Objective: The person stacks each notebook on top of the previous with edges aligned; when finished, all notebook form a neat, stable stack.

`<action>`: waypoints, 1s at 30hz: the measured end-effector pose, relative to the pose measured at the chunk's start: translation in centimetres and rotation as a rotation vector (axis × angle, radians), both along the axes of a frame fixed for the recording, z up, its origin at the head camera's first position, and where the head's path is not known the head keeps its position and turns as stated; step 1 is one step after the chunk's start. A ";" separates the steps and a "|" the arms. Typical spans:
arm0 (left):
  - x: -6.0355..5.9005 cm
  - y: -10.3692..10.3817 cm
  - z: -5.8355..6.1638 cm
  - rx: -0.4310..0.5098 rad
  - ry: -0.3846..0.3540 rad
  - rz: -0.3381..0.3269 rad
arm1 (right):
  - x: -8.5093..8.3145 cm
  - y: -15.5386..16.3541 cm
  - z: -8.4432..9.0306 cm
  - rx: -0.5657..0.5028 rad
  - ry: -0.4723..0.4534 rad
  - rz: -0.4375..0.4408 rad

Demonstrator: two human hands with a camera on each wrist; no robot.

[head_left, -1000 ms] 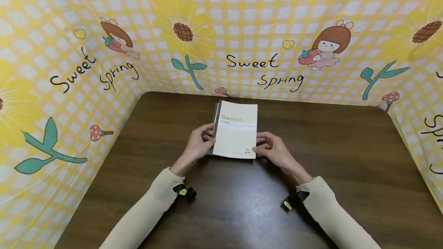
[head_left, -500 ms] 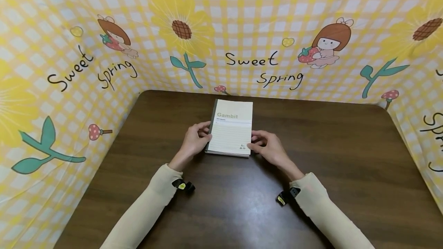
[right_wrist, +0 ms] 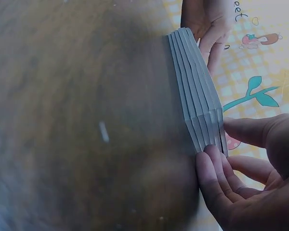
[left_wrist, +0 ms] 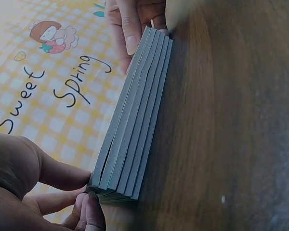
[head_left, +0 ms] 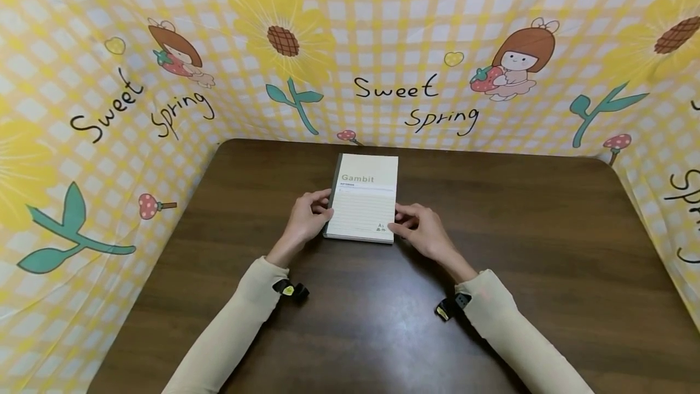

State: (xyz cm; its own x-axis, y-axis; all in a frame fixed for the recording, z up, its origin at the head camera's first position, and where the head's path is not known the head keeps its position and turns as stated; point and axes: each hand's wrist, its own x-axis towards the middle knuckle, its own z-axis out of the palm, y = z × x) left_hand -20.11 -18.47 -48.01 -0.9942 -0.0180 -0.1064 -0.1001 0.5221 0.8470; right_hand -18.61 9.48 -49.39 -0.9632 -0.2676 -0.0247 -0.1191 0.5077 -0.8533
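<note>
Covering the backdrop, a yellow checked "Sweet Spring" cloth (head_left: 394, 29) rises behind a dark brown wooden table (head_left: 547, 248). A stack of Gambit notebooks (head_left: 362, 199) lies flat at the table's centre. Left hand (head_left: 306, 224) grips the stack's spine edge with curled fingers; right hand (head_left: 423, 233) pinches its near right corner.

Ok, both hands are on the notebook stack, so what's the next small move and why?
Probably squeeze both hands inward to square the stack. The wrist views show several notebooks with edges slightly stepped, the left hand gripping the spine side and the right hand pinching the near right corner. The stack lies flat on the table, so nothing blocks it.
</note>
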 end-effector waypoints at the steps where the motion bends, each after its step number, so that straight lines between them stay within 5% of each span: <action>1: 0.0 0.0 -0.1 0.001 0.001 0.004 | 0.0 -0.1 0.0 0.000 -0.003 0.000; 30: 0.2 0.1 -0.9 0.104 -0.017 0.055 | 0.1 0.1 -0.4 0.005 -0.003 -0.006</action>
State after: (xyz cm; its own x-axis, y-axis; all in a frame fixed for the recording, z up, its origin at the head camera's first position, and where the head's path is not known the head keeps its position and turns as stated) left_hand -19.87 -18.40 -48.94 -0.9901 -0.0601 -0.1270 -0.1405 0.4251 0.8942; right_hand -18.47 9.61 -49.80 -0.9646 -0.2621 -0.0290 -0.1136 0.5123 -0.8512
